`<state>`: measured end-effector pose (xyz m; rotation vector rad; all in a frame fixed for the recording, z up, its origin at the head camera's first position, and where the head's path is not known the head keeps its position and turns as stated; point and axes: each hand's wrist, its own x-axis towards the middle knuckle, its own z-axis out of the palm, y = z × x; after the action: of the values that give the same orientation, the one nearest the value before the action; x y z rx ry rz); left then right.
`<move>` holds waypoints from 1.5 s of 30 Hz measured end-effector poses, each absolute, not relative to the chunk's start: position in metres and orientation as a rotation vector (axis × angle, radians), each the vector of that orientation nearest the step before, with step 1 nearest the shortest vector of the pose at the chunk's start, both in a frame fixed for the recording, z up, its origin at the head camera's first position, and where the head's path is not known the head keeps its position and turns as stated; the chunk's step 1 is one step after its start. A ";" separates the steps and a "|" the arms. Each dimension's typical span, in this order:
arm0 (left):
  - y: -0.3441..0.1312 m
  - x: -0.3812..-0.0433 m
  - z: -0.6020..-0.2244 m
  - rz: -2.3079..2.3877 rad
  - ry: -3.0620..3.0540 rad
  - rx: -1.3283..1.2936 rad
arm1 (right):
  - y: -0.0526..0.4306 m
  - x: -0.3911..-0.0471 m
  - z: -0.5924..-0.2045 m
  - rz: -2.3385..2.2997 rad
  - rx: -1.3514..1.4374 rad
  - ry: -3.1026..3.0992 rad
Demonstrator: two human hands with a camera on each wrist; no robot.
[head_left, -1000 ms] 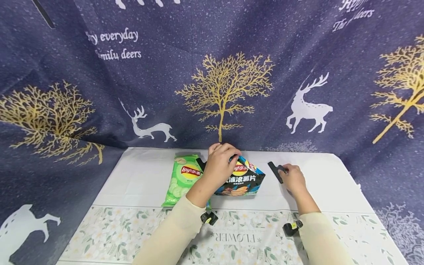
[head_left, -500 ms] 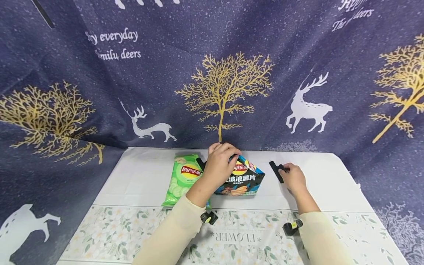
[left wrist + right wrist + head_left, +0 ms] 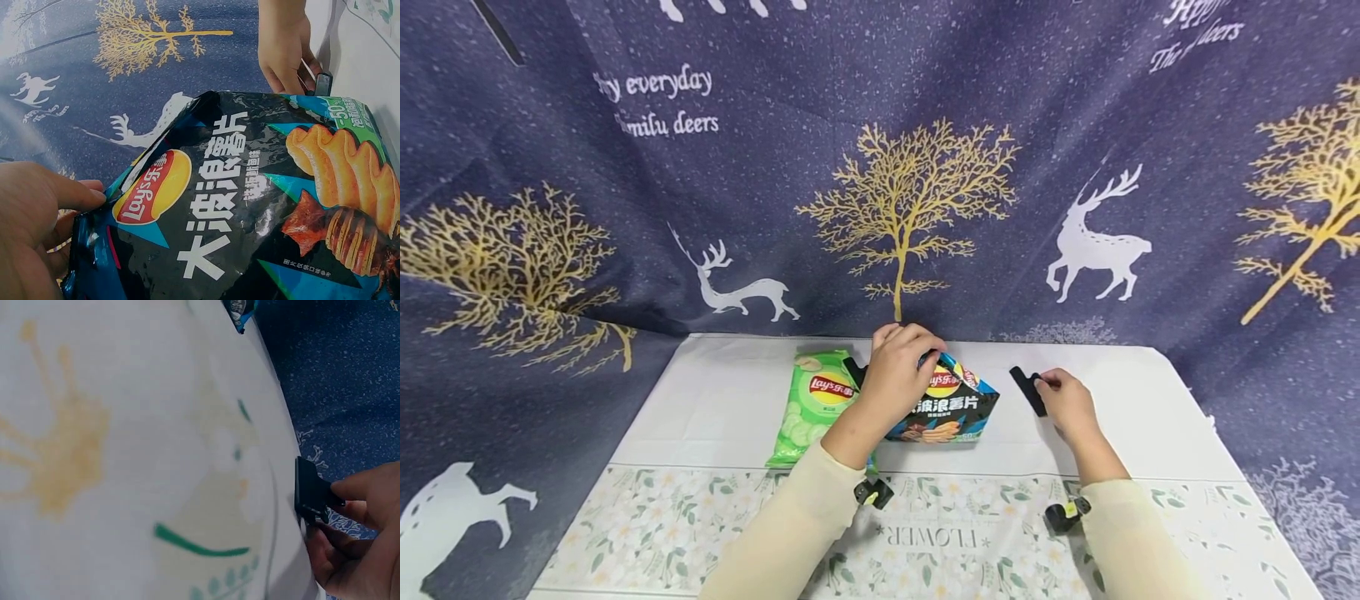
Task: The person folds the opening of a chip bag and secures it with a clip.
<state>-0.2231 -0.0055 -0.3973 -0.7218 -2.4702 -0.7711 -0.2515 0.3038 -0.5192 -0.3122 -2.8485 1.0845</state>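
Observation:
My left hand (image 3: 895, 375) pinches the top edge of a black and blue bag of potato chips (image 3: 951, 421), which stands upright on the table. In the left wrist view, thumb and fingers grip the folded corner beside the bag's Lay's logo. Off to the right, my right hand (image 3: 1067, 404) holds a black bag clip (image 3: 1024, 388) by its grip tabs, close over the white cloth. The right wrist view shows the clip (image 3: 309, 490) between thumb and fingers, its long bar pointing away from them. My left hand covers part of the black bag's upper left.
Left of the black bag lies a green Lay's chip bag (image 3: 808, 417), partly behind my left forearm. A black bar-shaped piece (image 3: 853, 372) overlaps its upper right side. A white tablecloth with a floral band (image 3: 685, 517) covers the table; a dark blue printed curtain (image 3: 970, 275) hangs behind.
My right hand has shifted very slightly to the right with the bag clip. The left hand and both chip bags have stayed where they were.

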 end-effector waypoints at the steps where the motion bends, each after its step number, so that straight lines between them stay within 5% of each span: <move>1: -0.005 -0.223 -0.397 -0.769 -2.471 -0.721 | 0.304 -0.251 -0.519 1.091 -0.310 -2.857; 45: -0.006 -0.223 -0.398 -0.768 -2.458 -0.732 | 0.291 -0.235 -0.481 1.241 -0.101 -2.839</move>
<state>-0.2235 -0.0057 -0.3981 -0.7325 -2.4584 -0.7682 -0.2353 0.2914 -0.4806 -0.1006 -2.8387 1.2405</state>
